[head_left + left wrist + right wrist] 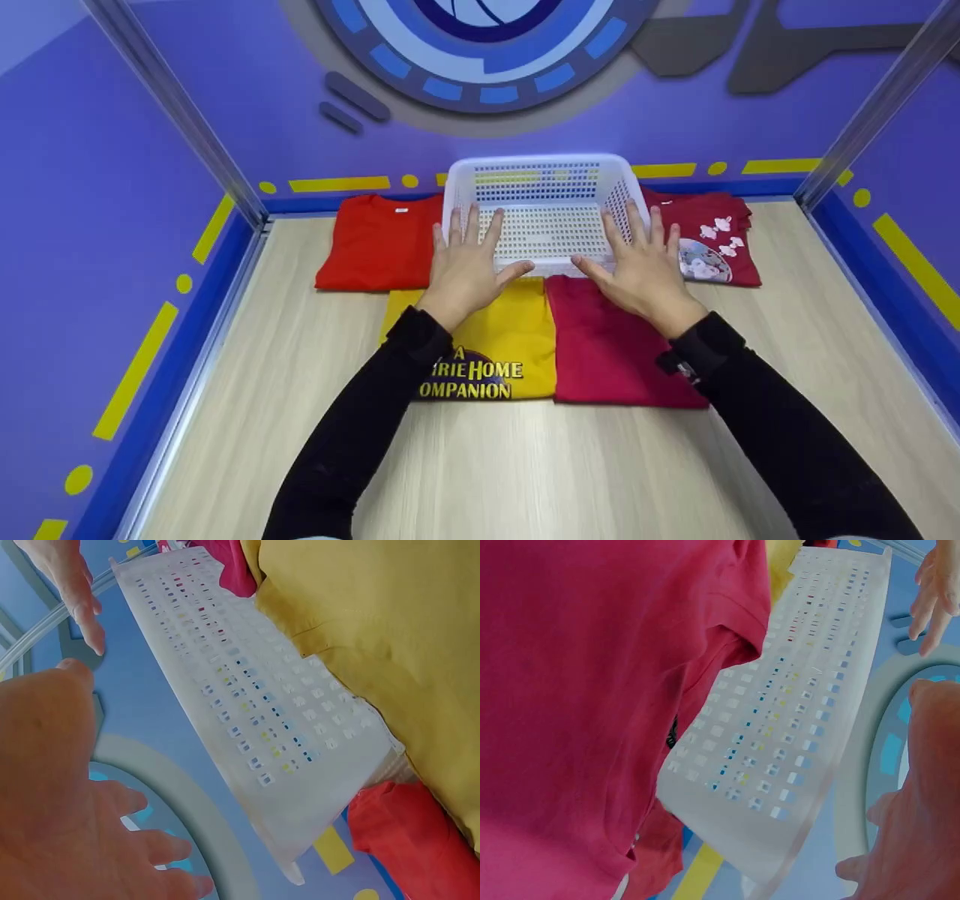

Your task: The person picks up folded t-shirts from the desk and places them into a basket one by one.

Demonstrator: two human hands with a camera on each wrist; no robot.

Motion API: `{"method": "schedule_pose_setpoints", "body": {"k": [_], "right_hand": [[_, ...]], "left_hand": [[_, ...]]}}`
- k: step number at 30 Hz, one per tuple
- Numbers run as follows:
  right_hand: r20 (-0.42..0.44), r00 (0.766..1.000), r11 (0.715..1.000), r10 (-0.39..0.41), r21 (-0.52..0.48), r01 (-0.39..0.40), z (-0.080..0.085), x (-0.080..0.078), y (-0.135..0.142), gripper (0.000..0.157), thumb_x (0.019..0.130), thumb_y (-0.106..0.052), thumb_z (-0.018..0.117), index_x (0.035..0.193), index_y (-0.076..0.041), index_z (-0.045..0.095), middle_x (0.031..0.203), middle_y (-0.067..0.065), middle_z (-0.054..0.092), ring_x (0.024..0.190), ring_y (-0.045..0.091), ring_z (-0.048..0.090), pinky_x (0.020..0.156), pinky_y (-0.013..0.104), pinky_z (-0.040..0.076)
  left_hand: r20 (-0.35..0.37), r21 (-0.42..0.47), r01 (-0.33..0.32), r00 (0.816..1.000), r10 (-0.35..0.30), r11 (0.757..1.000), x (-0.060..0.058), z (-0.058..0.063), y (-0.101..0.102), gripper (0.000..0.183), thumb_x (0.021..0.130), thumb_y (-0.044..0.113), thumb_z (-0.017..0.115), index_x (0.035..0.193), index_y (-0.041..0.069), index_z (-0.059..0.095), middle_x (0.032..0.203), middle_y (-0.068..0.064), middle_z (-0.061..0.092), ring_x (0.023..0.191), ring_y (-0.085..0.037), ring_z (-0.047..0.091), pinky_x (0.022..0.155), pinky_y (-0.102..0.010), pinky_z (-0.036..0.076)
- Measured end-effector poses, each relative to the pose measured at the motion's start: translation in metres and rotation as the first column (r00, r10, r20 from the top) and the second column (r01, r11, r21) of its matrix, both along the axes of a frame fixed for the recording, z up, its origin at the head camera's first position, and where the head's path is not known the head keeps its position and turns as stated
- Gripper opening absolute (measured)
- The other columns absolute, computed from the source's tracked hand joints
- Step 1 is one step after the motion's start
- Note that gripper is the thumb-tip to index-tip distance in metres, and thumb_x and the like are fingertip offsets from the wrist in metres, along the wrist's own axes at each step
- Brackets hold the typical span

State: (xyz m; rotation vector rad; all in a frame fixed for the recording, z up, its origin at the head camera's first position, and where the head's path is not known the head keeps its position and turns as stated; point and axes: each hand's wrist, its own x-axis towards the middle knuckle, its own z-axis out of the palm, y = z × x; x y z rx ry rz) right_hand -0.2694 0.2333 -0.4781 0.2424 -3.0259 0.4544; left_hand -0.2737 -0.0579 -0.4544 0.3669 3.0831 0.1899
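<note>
A white perforated plastic basket [551,225] stands against the back wall among folded T-shirts. Above its near left part, my left hand [466,274] is spread with straight fingers and holds nothing. My right hand [646,277] mirrors it over the near right part, fingers also spread. Both wrist views show a gap between each palm and the basket's outer side. Below the hands lie a yellow T-shirt [499,322] with lettering, partly hidden by the left forearm, and a crimson T-shirt [615,352] beside it.
An orange-red T-shirt [379,247] lies left of the basket, and a dark red printed T-shirt [724,225] lies right of it. Blue panels [150,210] with metal corner posts [180,105] enclose the wooden table [540,465] at the back and sides.
</note>
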Motion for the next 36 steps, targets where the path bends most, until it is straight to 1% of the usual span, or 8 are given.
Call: {"method": "schedule_pose_setpoints", "body": {"k": [5,9,14,17,21,26,31,36], "right_hand": [[0.011,1.0,1.0,-0.005,-0.008,0.005,0.003,0.005,-0.007,0.102,0.102,-0.088,0.036,0.179,-0.025,0.016,0.186,0.024,0.007,0.169,0.059,-0.004,0.131,0.082,-0.005],[-0.112,0.993,0.998,0.028,-0.06,-0.035,0.005,0.011,-0.014,0.09,0.106,-0.07,0.057,0.175,-0.018,0.033,0.178,0.029,0.027,0.166,0.06,0.017,0.131,0.082,0.005],[-0.382,0.917,0.97,0.118,-0.151,-0.188,0.005,0.016,-0.025,0.042,0.103,-0.029,0.075,0.135,-0.002,0.073,0.138,0.026,0.064,0.131,0.049,0.055,0.121,0.065,0.04],[-0.425,0.89,0.953,0.163,-0.165,-0.253,0.003,0.019,-0.034,0.023,0.102,-0.021,0.074,0.111,-0.001,0.081,0.113,0.02,0.072,0.109,0.044,0.062,0.102,0.057,0.05],[-0.391,0.903,0.957,0.178,-0.145,-0.251,-0.004,0.019,-0.049,0.021,0.102,-0.019,0.073,0.099,0.0,0.083,0.096,0.016,0.075,0.095,0.041,0.07,0.088,0.054,0.059],[-0.259,0.943,0.969,0.21,-0.076,-0.237,-0.018,0.017,-0.073,0.02,0.1,-0.018,0.073,0.089,-0.003,0.08,0.085,0.015,0.073,0.082,0.04,0.074,0.072,0.055,0.061],[-0.137,0.956,0.965,0.261,0.006,-0.263,-0.025,0.019,-0.096,0.024,0.099,-0.018,0.076,0.079,-0.006,0.075,0.077,0.013,0.072,0.073,0.038,0.072,0.067,0.055,0.06],[-0.034,0.955,0.954,0.294,0.074,-0.291,-0.035,0.019,-0.114,0.028,0.1,-0.023,0.074,0.078,-0.006,0.074,0.076,0.013,0.072,0.073,0.04,0.072,0.067,0.057,0.061]], "left_hand": [[-0.022,0.015,-0.003,1.0,0.004,1.0,0.001,0.0,-0.006,0.105,0.098,0.089,0.043,0.179,0.027,0.016,0.187,-0.017,0.007,0.174,-0.046,0.007,0.138,-0.07,0.008],[-0.151,0.078,0.03,0.988,-0.018,0.996,0.004,0.0,-0.014,0.091,0.105,0.075,0.054,0.174,0.02,0.036,0.181,-0.018,0.033,0.168,-0.043,0.033,0.137,-0.069,0.021],[-0.421,0.229,0.141,0.906,-0.033,0.963,0.009,-0.002,-0.022,0.041,0.111,0.041,0.067,0.135,0.009,0.078,0.14,-0.012,0.078,0.13,-0.034,0.075,0.114,-0.055,0.056],[-0.476,0.27,0.167,0.879,-0.019,0.948,0.013,-0.003,-0.029,0.028,0.11,0.033,0.068,0.114,0.01,0.084,0.115,-0.008,0.085,0.102,-0.03,0.081,0.089,-0.044,0.063],[-0.401,0.294,0.11,0.916,0.018,0.949,0.015,-0.006,-0.048,0.028,0.111,0.032,0.067,0.105,0.01,0.083,0.087,-0.007,0.08,0.076,-0.029,0.075,0.066,-0.04,0.058],[-0.219,0.26,-0.087,0.965,0.146,0.962,0.017,-0.026,-0.086,0.024,0.108,0.027,0.069,0.098,0.01,0.081,0.081,-0.009,0.073,0.076,-0.034,0.073,0.066,-0.045,0.059],[-0.094,0.202,-0.192,0.972,0.214,0.96,0.022,-0.051,-0.112,0.02,0.106,0.023,0.07,0.1,0.008,0.082,0.096,-0.012,0.079,0.09,-0.039,0.077,0.076,-0.05,0.063],[-0.064,0.174,-0.23,0.968,0.244,0.958,0.024,-0.065,-0.123,0.021,0.104,0.019,0.069,0.089,0.007,0.079,0.092,-0.014,0.077,0.09,-0.039,0.076,0.075,-0.05,0.062]]}}
